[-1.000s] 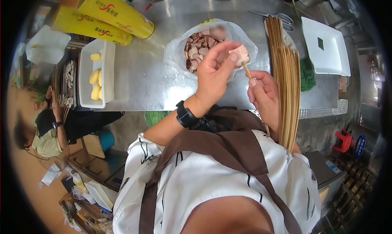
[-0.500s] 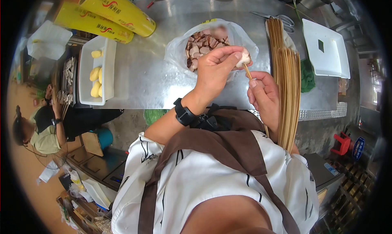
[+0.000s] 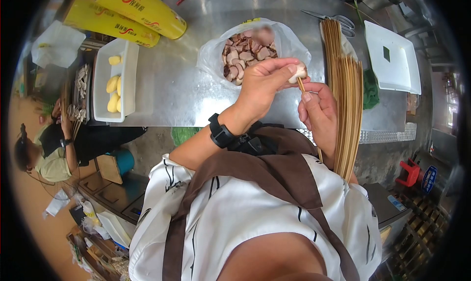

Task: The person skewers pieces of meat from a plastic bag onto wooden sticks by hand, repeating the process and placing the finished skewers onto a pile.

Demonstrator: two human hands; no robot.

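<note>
In the head view, an open plastic bag [image 3: 208, 60] sits on the metal surface [image 3: 169, 80], filled with slices [image 3: 248, 53], pale pink with dark brown edges; a larger rounded pink lump [image 3: 263, 36] in its upper right part is blurred. Just beyond the bag's lower right side, the left hand [image 3: 267, 80] pinches a pale piece [image 3: 298, 73] between thumb and fingers. The right hand [image 3: 318, 104] grips a thin stick [image 3: 300, 85] whose upper end meets that piece; how far it goes in cannot be told.

To the left, a deep white tub [image 3: 129, 80] holds several smooth yellow lumps [image 3: 113, 83], one apart near the far end and the others grouped nearer the front edge. Beyond it lie two yellow rolls [image 3: 147, 13], one overlapping the other. Further left, a dark tray [image 3: 84, 92] contains greyish strips, too small to identify.

At right, a shallow white tray [image 3: 400, 72] carries a small dark green square [image 3: 386, 54]. A green bundle [image 3: 370, 89] lies between this tray and a long sheaf of sticks [image 3: 346, 94], which runs beside the right hand and past the surface's front edge.
</note>
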